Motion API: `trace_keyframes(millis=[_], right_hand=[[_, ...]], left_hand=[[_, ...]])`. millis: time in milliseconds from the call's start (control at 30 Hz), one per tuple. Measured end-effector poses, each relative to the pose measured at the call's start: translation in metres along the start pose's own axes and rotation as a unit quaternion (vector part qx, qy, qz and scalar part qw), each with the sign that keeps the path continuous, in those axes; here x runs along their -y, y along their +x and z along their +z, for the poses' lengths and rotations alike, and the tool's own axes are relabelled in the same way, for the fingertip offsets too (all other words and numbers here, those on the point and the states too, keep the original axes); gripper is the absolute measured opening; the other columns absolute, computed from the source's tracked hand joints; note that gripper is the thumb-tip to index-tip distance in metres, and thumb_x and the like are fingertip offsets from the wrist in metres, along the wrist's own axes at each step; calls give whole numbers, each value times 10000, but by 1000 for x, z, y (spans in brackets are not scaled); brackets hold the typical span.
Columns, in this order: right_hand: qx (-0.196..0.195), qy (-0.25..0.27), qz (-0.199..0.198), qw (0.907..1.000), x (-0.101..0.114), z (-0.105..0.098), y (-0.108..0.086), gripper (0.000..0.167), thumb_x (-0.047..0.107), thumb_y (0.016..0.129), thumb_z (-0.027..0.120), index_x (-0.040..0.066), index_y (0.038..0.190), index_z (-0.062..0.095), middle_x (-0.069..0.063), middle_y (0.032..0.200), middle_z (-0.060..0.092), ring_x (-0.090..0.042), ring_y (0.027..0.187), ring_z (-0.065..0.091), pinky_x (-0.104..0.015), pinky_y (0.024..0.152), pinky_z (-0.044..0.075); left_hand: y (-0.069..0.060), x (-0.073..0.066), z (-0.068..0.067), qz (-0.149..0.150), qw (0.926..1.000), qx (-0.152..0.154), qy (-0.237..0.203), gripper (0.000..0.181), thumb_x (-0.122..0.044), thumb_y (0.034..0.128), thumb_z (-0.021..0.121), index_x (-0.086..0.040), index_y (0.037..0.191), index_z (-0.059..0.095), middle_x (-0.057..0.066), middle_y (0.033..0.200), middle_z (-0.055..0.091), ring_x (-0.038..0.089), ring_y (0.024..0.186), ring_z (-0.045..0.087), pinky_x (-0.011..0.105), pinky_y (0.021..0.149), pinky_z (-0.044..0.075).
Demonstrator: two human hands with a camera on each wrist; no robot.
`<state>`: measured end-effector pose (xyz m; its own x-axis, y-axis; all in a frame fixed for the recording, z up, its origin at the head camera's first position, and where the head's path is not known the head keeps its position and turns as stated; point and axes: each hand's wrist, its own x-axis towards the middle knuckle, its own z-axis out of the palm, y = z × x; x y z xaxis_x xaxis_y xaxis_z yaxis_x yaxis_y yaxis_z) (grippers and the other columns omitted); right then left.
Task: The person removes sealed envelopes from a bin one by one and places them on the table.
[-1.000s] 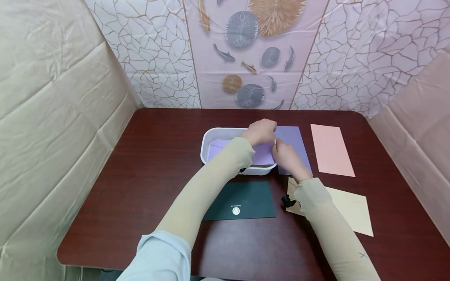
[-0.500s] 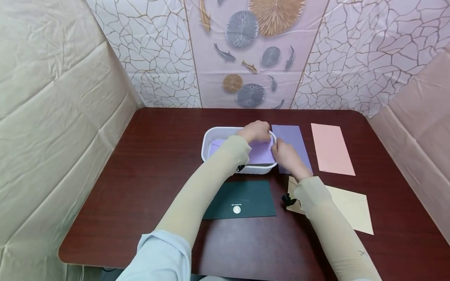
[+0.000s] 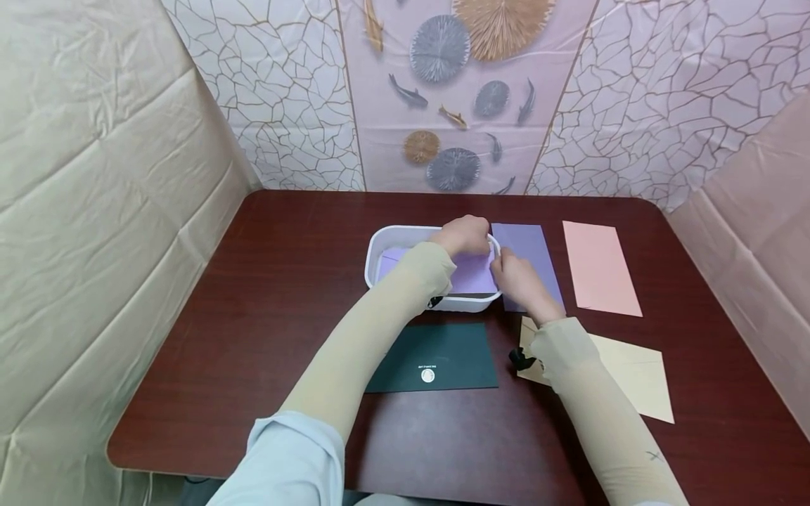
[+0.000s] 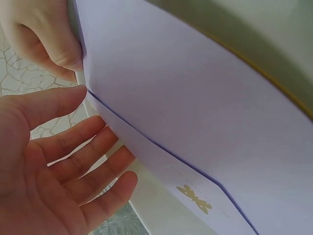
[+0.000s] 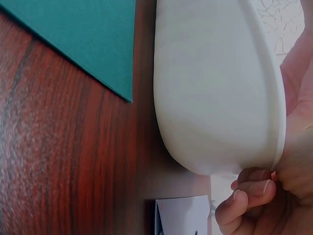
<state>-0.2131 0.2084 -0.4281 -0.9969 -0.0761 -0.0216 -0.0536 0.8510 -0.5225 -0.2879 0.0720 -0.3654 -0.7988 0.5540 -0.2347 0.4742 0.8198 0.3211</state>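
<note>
A white tray (image 3: 468, 304) holds a light purple envelope (image 3: 471, 275). My left hand (image 3: 467, 235) is over its back right part; in the left wrist view the hand (image 4: 63, 152) has its fingers spread and lightly bent, thumb tip and fingers at the edge of the envelope (image 4: 171, 73), which bears a gold butterfly. My right hand (image 3: 520, 282) grips the tray's right rim. In the right wrist view its curled fingers (image 5: 249, 196) are at the rim of the tray (image 5: 220, 88). The left forearm hides part of the tray.
A dark green envelope (image 3: 443, 358) lies in front of the tray. To its right are a darker purple envelope (image 3: 531, 260) behind my right hand, a pink one (image 3: 601, 270) and a cream one (image 3: 639, 379) partly under the right forearm. A patterned curtain hangs behind the table.
My left hand has shifted slightly leftward from the tray's right end, drawing away from my right hand. The right hand stays at the rim. The head view has shifted slightly.
</note>
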Motion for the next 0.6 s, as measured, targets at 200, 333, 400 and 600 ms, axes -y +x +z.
trace_keyframes(millis=[200, 333, 400, 600], right_hand=[[33, 26, 23, 10000, 1, -3, 1, 371, 156, 1041, 305, -128, 1216, 468, -258, 909, 582, -354, 779, 562, -489, 719, 469], [88, -7, 26, 10000, 0, -2, 1, 385, 155, 1046, 297, -140, 1229, 462, -259, 911, 587, -357, 785, 576, -494, 727, 475], [99, -30, 12, 9999, 1, -1, 0, 392, 154, 1046, 295, -148, 1235, 459, -282, 935, 598, -367, 805, 588, -509, 742, 480], [90, 17, 7, 10000, 1, 0, 1, 388, 153, 1046, 292, -150, 1226, 455, -284, 926, 598, -346, 773, 579, -496, 718, 481]], left_hand=[[-1, -3, -4, -38, 10000, 2, -16, 146, -170, 906, 616, -115, 1041, 621, 36, 1054, 643, 178, 879, 540, 357, 755, 444], [-1, -2, -4, -131, 9999, 48, -5, 166, -179, 902, 627, -128, 1059, 633, 28, 1070, 644, 173, 899, 548, 370, 780, 449], [-2, -1, -4, -154, 9999, 55, -6, 167, -182, 895, 640, -128, 1052, 645, 28, 1067, 648, 173, 897, 550, 370, 784, 453], [-3, 7, -6, -46, 9996, 263, -114, 205, -195, 897, 662, -93, 1072, 631, 41, 1072, 646, 173, 901, 529, 336, 801, 450]])
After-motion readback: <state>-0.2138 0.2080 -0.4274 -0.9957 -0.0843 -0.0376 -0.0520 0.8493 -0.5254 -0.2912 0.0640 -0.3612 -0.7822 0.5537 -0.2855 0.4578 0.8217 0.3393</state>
